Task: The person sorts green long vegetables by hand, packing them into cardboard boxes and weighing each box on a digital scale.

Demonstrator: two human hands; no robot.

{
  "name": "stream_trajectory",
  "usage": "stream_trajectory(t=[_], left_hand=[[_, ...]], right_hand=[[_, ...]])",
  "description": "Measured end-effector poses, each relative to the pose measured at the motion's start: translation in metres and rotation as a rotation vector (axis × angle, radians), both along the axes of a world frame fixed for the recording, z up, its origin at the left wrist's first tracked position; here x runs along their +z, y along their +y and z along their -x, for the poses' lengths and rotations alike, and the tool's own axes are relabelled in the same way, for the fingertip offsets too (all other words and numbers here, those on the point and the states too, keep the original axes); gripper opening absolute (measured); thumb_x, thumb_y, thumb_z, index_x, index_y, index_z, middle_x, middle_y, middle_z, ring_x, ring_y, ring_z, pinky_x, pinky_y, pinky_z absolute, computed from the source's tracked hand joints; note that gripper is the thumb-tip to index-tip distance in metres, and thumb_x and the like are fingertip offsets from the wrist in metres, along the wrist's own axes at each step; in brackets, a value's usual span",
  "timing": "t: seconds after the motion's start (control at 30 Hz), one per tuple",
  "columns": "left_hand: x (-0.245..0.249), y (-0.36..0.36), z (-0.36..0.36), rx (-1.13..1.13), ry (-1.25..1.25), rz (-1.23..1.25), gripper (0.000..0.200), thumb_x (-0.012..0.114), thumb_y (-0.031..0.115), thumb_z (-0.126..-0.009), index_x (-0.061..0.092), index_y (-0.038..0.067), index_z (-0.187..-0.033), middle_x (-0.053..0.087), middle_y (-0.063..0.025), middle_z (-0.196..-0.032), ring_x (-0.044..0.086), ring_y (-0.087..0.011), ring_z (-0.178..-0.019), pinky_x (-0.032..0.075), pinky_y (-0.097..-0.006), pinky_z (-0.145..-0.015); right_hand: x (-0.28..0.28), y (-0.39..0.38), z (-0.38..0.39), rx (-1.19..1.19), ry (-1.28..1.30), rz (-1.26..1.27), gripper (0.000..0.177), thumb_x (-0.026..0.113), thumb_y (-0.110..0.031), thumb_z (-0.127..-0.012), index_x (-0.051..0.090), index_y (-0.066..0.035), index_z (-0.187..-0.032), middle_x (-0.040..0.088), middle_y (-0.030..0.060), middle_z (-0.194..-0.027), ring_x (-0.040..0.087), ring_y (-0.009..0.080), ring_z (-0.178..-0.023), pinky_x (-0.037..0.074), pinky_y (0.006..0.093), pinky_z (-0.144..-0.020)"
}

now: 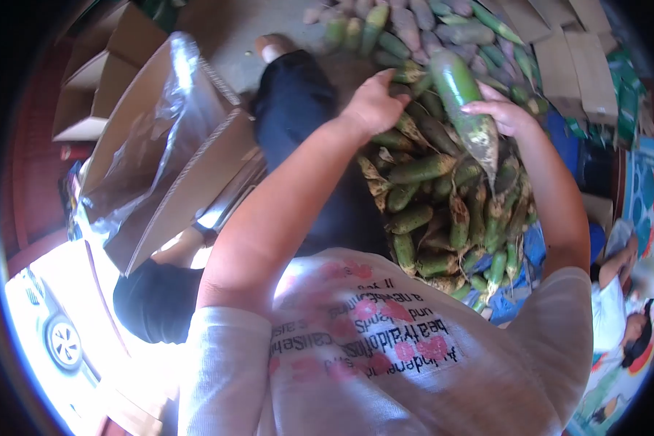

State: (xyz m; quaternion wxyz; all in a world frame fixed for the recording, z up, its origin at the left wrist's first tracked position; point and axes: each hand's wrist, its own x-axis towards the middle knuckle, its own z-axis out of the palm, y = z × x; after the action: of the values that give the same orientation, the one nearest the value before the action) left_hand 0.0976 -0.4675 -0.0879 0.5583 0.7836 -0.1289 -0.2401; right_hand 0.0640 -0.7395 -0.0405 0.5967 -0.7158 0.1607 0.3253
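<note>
A large green radish (461, 98) with a pale, earthy root end is gripped by my right hand (505, 112), its thin tip pointing down toward me. My left hand (374, 107) is at the upper left edge of a heap of green radishes (421, 171), thumb and fingers apart beside the nearest ones. Whether it touches any of them is hard to see. Many radishes in the heap have brown, soil-stained ends.
At left stands an open cardboard box (196, 171) lined with clear plastic (171, 109). More radishes and reddish roots (407, 33) lie beyond the heap. Flattened cardboard (570, 62) is at upper right. A person (614, 305) is at far right, and a white car (62, 341) at lower left.
</note>
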Motion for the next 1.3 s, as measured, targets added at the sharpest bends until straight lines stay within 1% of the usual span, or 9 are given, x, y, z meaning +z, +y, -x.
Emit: stream_trajectory(t=[0.13, 0.23, 0.33, 0.43, 0.57, 0.7, 0.77, 1.0, 1.3], left_hand=[[0.069, 0.093, 0.017, 0.069, -0.451, 0.212, 0.034, 0.06, 0.007, -0.082, 0.058, 0.0, -0.115, 0.059, -0.0207, -0.11, 0.057, -0.0352, -0.105, 0.046, -0.0371, -0.091], [0.111, 0.196, 0.036, 0.159, -0.77, 0.019, 0.029, 0.06, 0.002, -0.08, 0.061, 0.003, -0.109, 0.061, -0.0167, -0.104, 0.058, -0.0338, -0.098, 0.047, -0.0393, -0.087], [0.121, 0.297, 0.035, 0.322, -1.033, -0.575, 0.026, 0.064, 0.004, -0.076, 0.065, 0.005, -0.102, 0.062, -0.0124, -0.103, 0.057, -0.0315, -0.1, 0.048, -0.0384, -0.087], [0.118, 0.363, 0.035, 0.229, -0.591, -0.856, 0.032, 0.065, 0.018, -0.079, 0.063, 0.004, -0.107, 0.063, -0.0143, -0.104, 0.06, -0.0309, -0.1, 0.049, -0.0385, -0.085], [0.068, 0.398, 0.032, -0.093, -0.126, -1.116, 0.038, 0.065, 0.031, -0.081, 0.063, 0.005, -0.108, 0.065, -0.0183, -0.101, 0.061, -0.033, -0.1, 0.046, -0.0448, -0.091], [0.075, 0.412, 0.048, -0.131, -0.058, -1.113, 0.033, 0.059, 0.027, -0.082, 0.065, 0.006, -0.106, 0.064, -0.0163, -0.108, 0.054, -0.0342, -0.115, 0.018, -0.0673, -0.103], [0.077, 0.416, 0.057, -0.152, -0.14, -1.153, 0.031, 0.056, 0.022, -0.081, 0.066, 0.006, -0.105, 0.063, -0.017, -0.11, 0.047, -0.037, -0.121, 0.015, -0.0693, -0.103], [0.082, 0.429, 0.067, -0.207, -0.151, -1.154, 0.033, 0.054, 0.02, -0.076, 0.068, 0.008, -0.104, 0.062, -0.0161, -0.113, 0.034, -0.0391, -0.132, 0.011, -0.0676, -0.105], [0.112, 0.443, 0.068, -0.153, -0.192, -1.203, 0.029, 0.053, 0.022, -0.081, 0.071, 0.009, -0.099, 0.063, -0.0151, -0.109, 0.039, -0.04, -0.125, 0.004, -0.0688, -0.105]], right_hand=[[0.035, 0.038, -0.034, 0.195, -0.45, 0.372, 0.091, 0.078, -0.016, -0.066, 0.028, -0.001, -0.14, 0.046, 0.0118, -0.13, 0.043, 0.0216, -0.122, 0.033, 0.0344, -0.103], [0.069, 0.056, -0.067, 0.258, -0.79, 0.584, 0.093, 0.077, -0.021, -0.066, 0.026, 0.002, -0.139, 0.043, 0.0133, -0.132, 0.042, 0.0217, -0.122, 0.033, 0.0337, -0.103], [0.142, 0.09, -0.112, 0.243, -1.032, 0.743, 0.089, 0.078, -0.023, -0.069, 0.029, 0.001, -0.139, 0.047, 0.0132, -0.127, 0.046, 0.0235, -0.119, 0.036, 0.0319, -0.1], [0.218, 0.131, -0.16, 0.144, -0.997, 0.506, 0.074, 0.067, -0.034, -0.08, 0.035, -0.001, -0.137, 0.048, 0.0138, -0.13, 0.047, 0.0243, -0.118, 0.035, 0.0333, -0.103], [0.269, 0.282, -0.184, 0.55, -1.237, -0.177, 0.06, 0.065, -0.042, -0.082, 0.049, -0.003, -0.123, 0.055, 0.0142, -0.119, 0.056, 0.0266, -0.104, 0.047, 0.0391, -0.091], [0.227, 0.416, -0.151, 0.547, -1.173, -0.625, 0.059, 0.063, -0.03, -0.085, 0.041, 0.0, -0.131, 0.054, 0.0155, -0.121, 0.055, 0.0269, -0.108, 0.047, 0.0401, -0.092], [0.197, 0.465, -0.137, 0.628, -1.081, -0.706, 0.059, 0.065, -0.025, -0.082, 0.042, 0.0, -0.13, 0.055, 0.0143, -0.118, 0.056, 0.025, -0.106, 0.047, 0.0384, -0.091], [0.082, 0.539, -0.115, 1.013, -0.688, -0.501, 0.069, 0.078, -0.012, -0.061, 0.049, -0.001, -0.123, 0.061, 0.0066, -0.106, 0.059, 0.015, -0.096, 0.047, 0.0297, -0.087], [-0.047, 0.586, -0.149, 1.678, -0.367, 0.086, 0.094, 0.08, -0.016, -0.056, 0.032, -0.003, -0.136, 0.051, 0.016, -0.126, 0.048, 0.027, -0.119, 0.036, 0.0337, -0.102]])
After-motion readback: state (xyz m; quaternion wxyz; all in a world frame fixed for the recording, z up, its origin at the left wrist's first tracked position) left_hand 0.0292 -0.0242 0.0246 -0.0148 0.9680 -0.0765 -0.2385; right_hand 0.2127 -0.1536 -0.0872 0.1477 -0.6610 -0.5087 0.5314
